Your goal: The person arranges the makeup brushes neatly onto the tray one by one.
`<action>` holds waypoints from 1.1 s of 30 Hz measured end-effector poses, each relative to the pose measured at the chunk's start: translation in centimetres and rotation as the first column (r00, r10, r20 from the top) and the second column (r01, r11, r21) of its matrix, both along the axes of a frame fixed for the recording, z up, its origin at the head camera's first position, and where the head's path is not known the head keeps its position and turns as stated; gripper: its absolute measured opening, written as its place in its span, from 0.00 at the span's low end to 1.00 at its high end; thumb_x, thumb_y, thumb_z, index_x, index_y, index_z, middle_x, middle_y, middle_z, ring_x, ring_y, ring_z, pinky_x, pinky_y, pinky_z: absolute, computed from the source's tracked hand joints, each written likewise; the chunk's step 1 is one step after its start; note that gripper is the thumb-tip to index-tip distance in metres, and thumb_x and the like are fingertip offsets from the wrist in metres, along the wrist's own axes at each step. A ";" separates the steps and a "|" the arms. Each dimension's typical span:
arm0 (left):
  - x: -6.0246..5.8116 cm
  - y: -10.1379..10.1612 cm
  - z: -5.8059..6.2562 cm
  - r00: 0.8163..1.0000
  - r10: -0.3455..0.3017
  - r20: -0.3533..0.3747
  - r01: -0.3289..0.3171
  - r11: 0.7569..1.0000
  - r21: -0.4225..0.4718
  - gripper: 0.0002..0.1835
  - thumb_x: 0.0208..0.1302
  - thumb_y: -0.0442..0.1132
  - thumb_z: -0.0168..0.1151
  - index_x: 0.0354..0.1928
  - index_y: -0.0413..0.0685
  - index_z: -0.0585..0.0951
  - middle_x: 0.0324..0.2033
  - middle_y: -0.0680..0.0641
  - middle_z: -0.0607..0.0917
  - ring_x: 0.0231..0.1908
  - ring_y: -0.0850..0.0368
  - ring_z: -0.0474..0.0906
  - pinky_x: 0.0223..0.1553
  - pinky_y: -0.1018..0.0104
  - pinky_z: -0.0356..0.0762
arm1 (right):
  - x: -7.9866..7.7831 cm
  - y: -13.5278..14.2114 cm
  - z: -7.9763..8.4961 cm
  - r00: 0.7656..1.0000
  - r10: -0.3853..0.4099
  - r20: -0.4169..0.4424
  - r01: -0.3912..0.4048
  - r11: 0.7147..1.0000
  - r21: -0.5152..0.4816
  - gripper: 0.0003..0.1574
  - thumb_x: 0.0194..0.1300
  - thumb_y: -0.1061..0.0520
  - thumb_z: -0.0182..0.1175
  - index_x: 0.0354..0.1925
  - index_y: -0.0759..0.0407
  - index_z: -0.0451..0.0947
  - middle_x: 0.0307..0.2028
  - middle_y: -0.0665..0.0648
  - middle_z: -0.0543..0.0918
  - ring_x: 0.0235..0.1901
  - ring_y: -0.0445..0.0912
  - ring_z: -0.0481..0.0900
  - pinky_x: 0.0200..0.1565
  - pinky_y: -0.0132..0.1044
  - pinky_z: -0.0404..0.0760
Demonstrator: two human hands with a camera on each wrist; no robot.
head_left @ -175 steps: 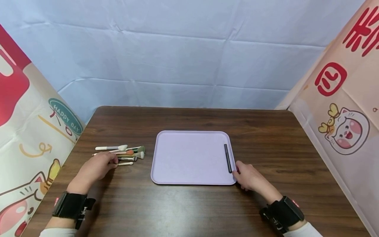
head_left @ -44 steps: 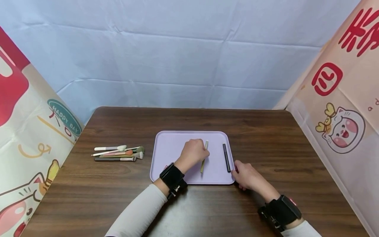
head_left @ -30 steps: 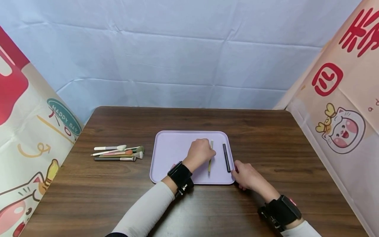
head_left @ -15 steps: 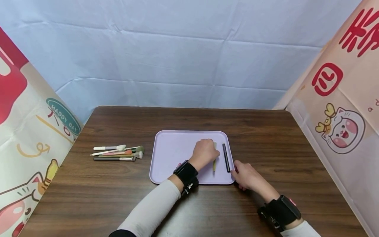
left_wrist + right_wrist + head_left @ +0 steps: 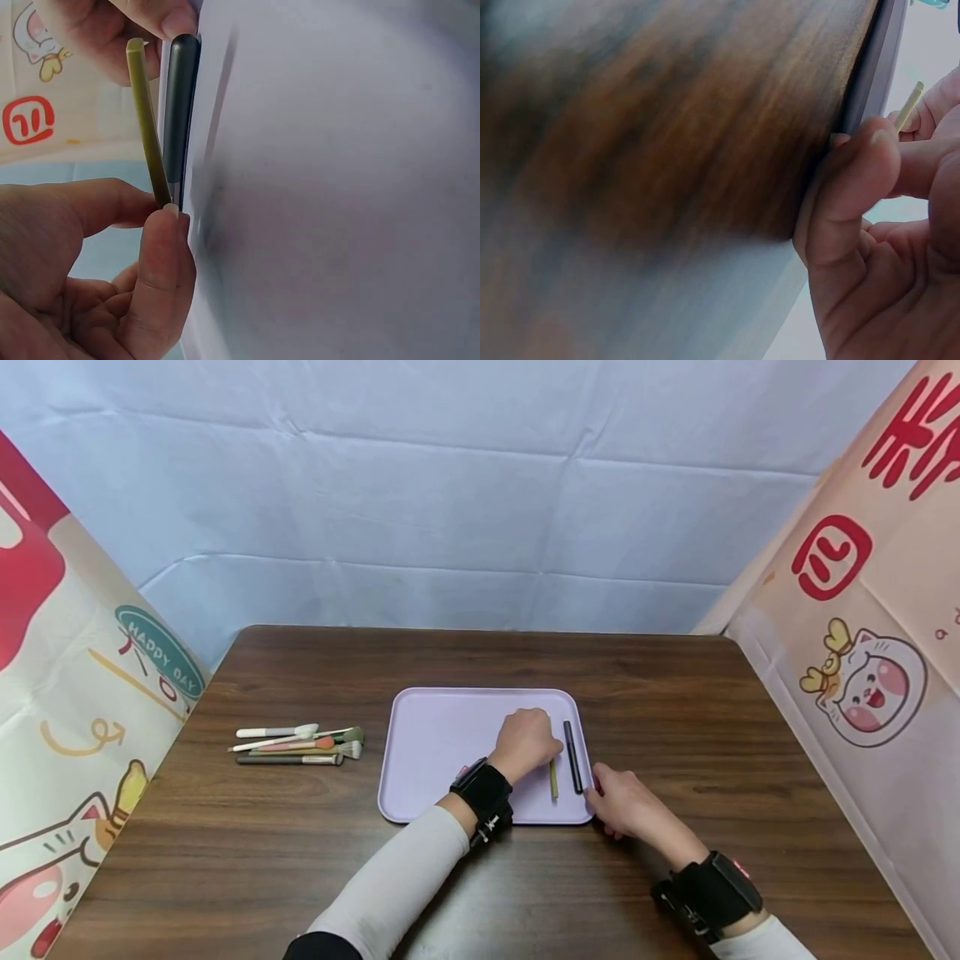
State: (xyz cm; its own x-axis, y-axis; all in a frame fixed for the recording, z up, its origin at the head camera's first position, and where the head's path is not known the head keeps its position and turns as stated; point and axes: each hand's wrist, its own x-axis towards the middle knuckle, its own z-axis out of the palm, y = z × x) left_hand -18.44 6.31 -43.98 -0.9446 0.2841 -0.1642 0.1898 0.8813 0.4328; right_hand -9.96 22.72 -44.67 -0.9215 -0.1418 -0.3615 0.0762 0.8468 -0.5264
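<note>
My left hand (image 5: 527, 743) is over the right part of the lilac tray (image 5: 435, 727), pinching a slim makeup brush (image 5: 553, 779) between thumb and fingertip. In the left wrist view its olive handle (image 5: 146, 112) points away from the hand, which hides the bristle end. Just to its right, a dark-handled makeup brush (image 5: 573, 758) with a silver section lies along the tray's right side. At the tray's near right corner, my right hand (image 5: 626, 802) grips the rim with its thumb and curled fingers. The slim brush also appears beyond that hand in the right wrist view.
Several makeup brushes (image 5: 292, 745) with white, orange and green heads lie bunched left of the tray on the brown wooden table (image 5: 300, 843). A pale blue cloth (image 5: 450, 510) hangs behind the table, and printed sheets stand along both sides.
The left hand took the slim brush from the bunch, carried it over the tray and has kept shifting right, closer to the dark brush. My right hand stays at the tray's corner.
</note>
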 end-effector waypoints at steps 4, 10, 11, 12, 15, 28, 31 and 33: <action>0.0 0.2 0.0 1.000 -0.012 -0.008 0.012 1.000 -0.006 0.25 0.61 0.44 0.68 0.13 0.52 0.66 0.14 0.54 0.71 0.18 0.59 0.69 0.21 0.69 0.64 | 0.0 0.0 0.0 1.000 0.004 -0.001 -0.004 1.000 -0.005 0.05 0.73 0.60 0.53 0.38 0.61 0.70 0.20 0.56 0.76 0.15 0.46 0.76 0.19 0.39 0.76; 0.0 0.4 0.1 1.000 -0.027 -0.003 0.027 1.000 -0.001 0.23 0.60 0.42 0.69 0.13 0.52 0.67 0.15 0.54 0.72 0.19 0.58 0.70 0.22 0.68 0.65 | 0.0 0.1 0.0 1.000 0.002 -0.016 -0.002 1.000 0.001 0.05 0.73 0.61 0.53 0.36 0.61 0.70 0.18 0.55 0.75 0.14 0.45 0.75 0.18 0.38 0.76; 0.0 0.5 0.0 1.000 -0.029 -0.004 0.029 1.000 0.002 0.23 0.60 0.42 0.69 0.13 0.52 0.67 0.15 0.54 0.72 0.20 0.58 0.70 0.22 0.68 0.65 | 0.0 0.1 -0.1 1.000 0.003 -0.020 -0.003 1.000 0.001 0.05 0.73 0.61 0.53 0.36 0.60 0.70 0.18 0.55 0.75 0.14 0.45 0.75 0.18 0.38 0.76; 0.0 0.6 0.0 1.000 -0.031 -0.006 0.031 1.000 0.004 0.23 0.59 0.41 0.69 0.13 0.52 0.67 0.15 0.54 0.72 0.20 0.58 0.70 0.22 0.68 0.65 | 0.0 0.1 -0.1 1.000 0.003 -0.025 -0.003 1.000 0.001 0.06 0.72 0.61 0.53 0.36 0.60 0.70 0.18 0.55 0.75 0.14 0.45 0.75 0.18 0.38 0.76; -0.1 0.8 0.0 1.000 -0.031 -0.004 0.031 0.999 0.009 0.23 0.60 0.42 0.69 0.13 0.52 0.67 0.15 0.53 0.72 0.20 0.58 0.71 0.23 0.68 0.66 | 0.0 0.1 -0.1 1.000 0.003 -0.031 -0.003 1.000 -0.001 0.06 0.72 0.61 0.53 0.36 0.60 0.70 0.18 0.55 0.75 0.14 0.45 0.75 0.17 0.39 0.76; -0.2 1.4 -0.2 0.999 -0.035 -0.014 0.034 0.999 -0.022 0.22 0.60 0.42 0.69 0.14 0.51 0.70 0.19 0.52 0.77 0.23 0.57 0.72 0.26 0.68 0.68 | 0.0 0.0 -0.1 0.999 0.005 -0.032 -0.005 1.000 -0.004 0.05 0.72 0.61 0.53 0.37 0.61 0.70 0.18 0.55 0.75 0.13 0.45 0.75 0.17 0.39 0.75; -0.1 1.3 -0.1 0.999 -0.043 -0.024 0.043 0.999 -0.020 0.22 0.60 0.41 0.69 0.13 0.52 0.69 0.17 0.52 0.76 0.21 0.57 0.71 0.24 0.68 0.67 | 0.0 0.0 -0.1 0.999 0.013 -0.038 -0.013 1.000 0.002 0.05 0.72 0.61 0.53 0.36 0.61 0.70 0.17 0.55 0.75 0.13 0.45 0.75 0.17 0.38 0.75; -0.1 1.2 -0.1 0.998 -0.050 -0.034 0.049 0.999 -0.023 0.22 0.60 0.41 0.69 0.13 0.52 0.69 0.17 0.52 0.76 0.20 0.57 0.71 0.23 0.68 0.67 | 0.0 0.0 -0.2 0.999 0.018 -0.042 -0.018 1.000 0.008 0.05 0.72 0.61 0.53 0.36 0.60 0.70 0.17 0.55 0.75 0.13 0.45 0.75 0.17 0.38 0.75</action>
State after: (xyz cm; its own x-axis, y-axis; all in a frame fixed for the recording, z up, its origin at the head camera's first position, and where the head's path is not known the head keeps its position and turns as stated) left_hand -18.56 7.56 -44.05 -0.9346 0.3276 -0.1383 0.2482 0.8796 0.4059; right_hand -9.95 22.75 -44.84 -0.9334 -0.1559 -0.3232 0.0387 0.8518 -0.5225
